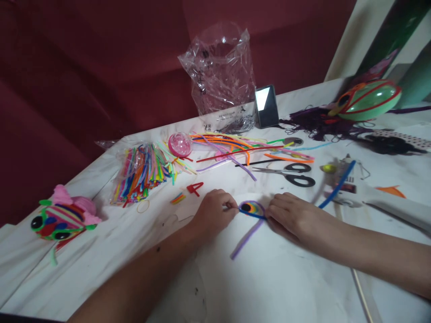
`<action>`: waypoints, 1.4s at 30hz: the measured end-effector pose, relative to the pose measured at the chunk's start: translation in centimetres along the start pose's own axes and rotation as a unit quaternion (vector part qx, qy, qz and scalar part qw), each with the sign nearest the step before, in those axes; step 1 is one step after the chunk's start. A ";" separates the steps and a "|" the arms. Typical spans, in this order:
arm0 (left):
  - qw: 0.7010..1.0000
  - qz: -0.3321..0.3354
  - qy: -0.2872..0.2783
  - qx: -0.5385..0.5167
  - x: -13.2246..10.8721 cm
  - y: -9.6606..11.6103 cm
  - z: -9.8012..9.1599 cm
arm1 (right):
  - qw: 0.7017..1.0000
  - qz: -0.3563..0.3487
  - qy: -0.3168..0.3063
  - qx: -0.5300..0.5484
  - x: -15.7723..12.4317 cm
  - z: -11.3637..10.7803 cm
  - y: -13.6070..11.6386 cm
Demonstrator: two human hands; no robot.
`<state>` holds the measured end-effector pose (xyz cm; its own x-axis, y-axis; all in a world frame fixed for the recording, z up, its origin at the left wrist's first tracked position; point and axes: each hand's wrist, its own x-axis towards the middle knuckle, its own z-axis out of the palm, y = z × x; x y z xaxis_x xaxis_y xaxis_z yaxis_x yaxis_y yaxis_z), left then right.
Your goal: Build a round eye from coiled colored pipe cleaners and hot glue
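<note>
Between my hands lies a small eye-like shape (253,208) of coiled pipe cleaners, with a black centre, yellow and orange rings and a purple outer loop. A purple tail (247,240) runs from it down to the left. Along its lower edge passes a blue pipe cleaner (337,185), whose far end rises beyond my right wrist. My left hand (217,208) pinches the blue strip at the shape's left corner. At the right corner, the fingers of my right hand (288,213) are closed on the blue strip, their tips partly hidden.
Black-handled scissors (299,180) lie beyond my right hand, a white glue gun (380,199) to its right. Behind are loose pipe cleaners (222,146), a full bag (138,175), a phone (267,107) and a green balloon (377,101). A colourful fish-like figure (63,217) sits left.
</note>
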<state>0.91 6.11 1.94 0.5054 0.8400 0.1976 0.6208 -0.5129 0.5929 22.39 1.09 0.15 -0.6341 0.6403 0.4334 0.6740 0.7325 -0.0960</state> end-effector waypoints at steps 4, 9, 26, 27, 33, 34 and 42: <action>1.000 -0.007 -0.004 -0.015 0.0 0.0 0.0 | 1.000 -0.010 -0.008 0.016 -0.1 -0.1 0.1; 1.000 0.001 -0.003 0.021 0.0 0.1 0.1 | 0.999 -0.008 0.006 0.044 0.1 -0.9 0.2; 0.976 0.197 -0.053 0.072 -2.2 1.4 0.4 | 0.995 -0.008 0.013 0.099 0.3 -1.9 1.9; 0.975 0.196 -0.057 0.089 -2.3 1.4 0.4 | 0.993 -0.017 0.002 0.114 0.2 -1.7 1.7; 0.977 0.180 -0.044 0.104 -2.1 1.4 0.9 | 0.990 -0.001 -0.015 0.138 0.3 -1.7 1.4; 0.978 0.177 -0.037 0.102 -2.0 1.3 0.9 | 0.989 0.013 -0.004 0.147 0.4 -2.2 1.6; 0.979 0.175 -0.035 0.102 -1.8 0.9 0.9 | 0.995 0.101 0.015 0.007 0.5 -9.6 4.9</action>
<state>1.11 3.94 1.37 0.7438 0.5959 0.3030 0.5050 -0.7978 0.3295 29.06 2.77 8.48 -0.4752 0.7677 0.4300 0.7810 0.5931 -0.1957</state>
